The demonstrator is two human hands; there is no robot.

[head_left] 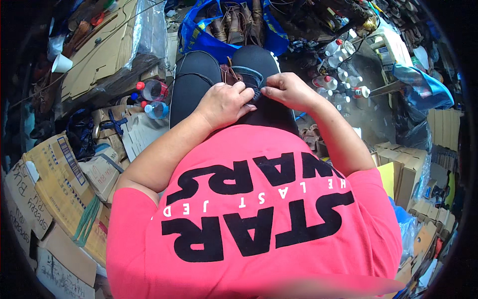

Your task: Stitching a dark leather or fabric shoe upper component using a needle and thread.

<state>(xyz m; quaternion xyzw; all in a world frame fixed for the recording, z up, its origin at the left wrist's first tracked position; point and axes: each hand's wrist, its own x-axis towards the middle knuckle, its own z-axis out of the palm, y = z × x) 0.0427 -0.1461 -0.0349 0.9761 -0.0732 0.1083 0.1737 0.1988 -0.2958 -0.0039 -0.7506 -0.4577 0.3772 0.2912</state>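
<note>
A brown leather shoe upper (229,75) with a dark, blue-edged part (251,75) rests on my lap between my thighs. My left hand (226,105) is closed at the near side of it, fingers curled and thumb pressed toward them. To the right, my right hand (289,91) pinches the dark part's edge between thumb and forefinger. What lies inside the left fingers is hidden. A thin dark cord (191,74) lies over my left thigh.
A blue bag (186,30) holding several brown leather boots (236,27) stands beyond my knees. Several plastic bottles (338,82) stand at the right; two more bottles (157,109) lie at the left. Cardboard boxes (59,169) and a cardboard stack (97,65) crowd the left.
</note>
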